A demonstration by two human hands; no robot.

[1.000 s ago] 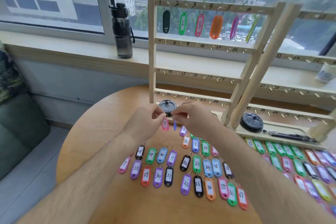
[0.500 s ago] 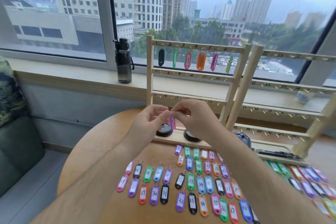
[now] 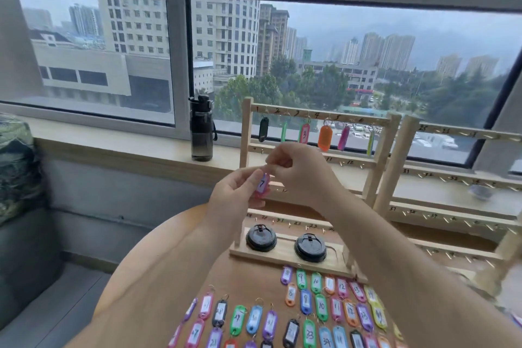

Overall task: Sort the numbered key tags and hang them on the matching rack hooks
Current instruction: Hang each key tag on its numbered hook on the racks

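A pink key tag marked 7 (image 3: 262,184) is held up in front of the wooden rack (image 3: 245,133), near its second row at the left end. My left hand (image 3: 236,200) pinches the tag's body. My right hand (image 3: 299,169) pinches its top, where the ring is hidden by the fingers. The rack's top row carries several hanging tags, among them a black tag (image 3: 263,129) and an orange tag (image 3: 324,138). Several numbered tags (image 3: 322,306) lie in rows on the round table (image 3: 158,271).
Two black lids (image 3: 261,237) sit on the rack's base. A second rack (image 3: 395,161) stands to the right. A dark water bottle (image 3: 201,128) stands on the windowsill. A sofa (image 3: 19,234) is at the left.
Both hands have lifted the tag marked 7 from just above the table up to the rack's second row. The camera has tilted up, showing more window.
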